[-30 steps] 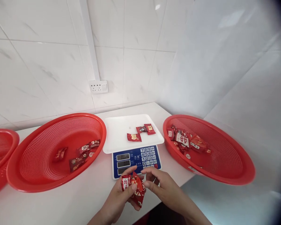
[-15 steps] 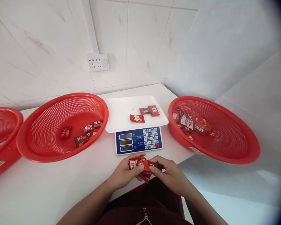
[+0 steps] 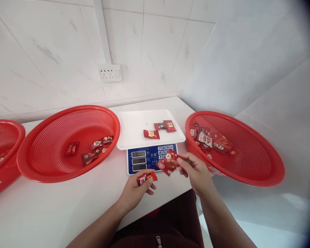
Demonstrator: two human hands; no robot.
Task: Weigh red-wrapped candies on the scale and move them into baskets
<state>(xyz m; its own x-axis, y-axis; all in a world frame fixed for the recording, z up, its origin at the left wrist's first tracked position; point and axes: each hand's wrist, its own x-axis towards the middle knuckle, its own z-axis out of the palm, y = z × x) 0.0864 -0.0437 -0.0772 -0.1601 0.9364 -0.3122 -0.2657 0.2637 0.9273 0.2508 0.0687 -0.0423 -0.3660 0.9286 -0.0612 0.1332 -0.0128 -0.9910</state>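
As left hand [image 3: 135, 193] curls round small red candy packets [image 3: 145, 178], nearly closed, right hand [image 3: 196, 172] pinches floral red packet [image 3: 168, 162], narrow grip, just above keypad [image 3: 163, 151] of digital scale [image 3: 139, 160]. Three red packets [image 3: 160, 126] lying on white scale tray [image 3: 134, 124]. Red mesh basket [image 3: 54, 179] on counter [image 3: 67, 206], left of scale, few packets inside; second red mesh basket [image 3: 258, 182] right of scale, fuller pile; third red basket [image 3: 19, 132] cut off at left edge.
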